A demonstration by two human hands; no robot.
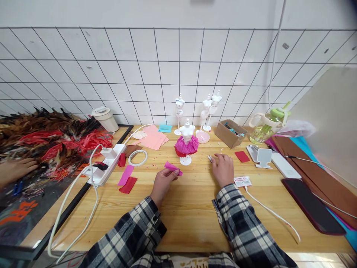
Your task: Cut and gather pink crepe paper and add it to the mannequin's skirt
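Observation:
My left hand pinches a folded magenta strip of crepe paper between thumb and fingers, just above the wooden table. Farther right, my right hand rests on the table, its fingers curled over a small silver metal tool; only the tip shows, so its kind is unclear. Between the hands and the wall stands a small white dress form wearing a gathered magenta skirt with a red lower layer. Left of my left hand lie a magenta paper piece and a red piece.
A roll of white tape and a power strip with cables lie left. Behind are more dress forms and a cardboard box. Right are a bottle and phone. Another person's hand touches feathers far left.

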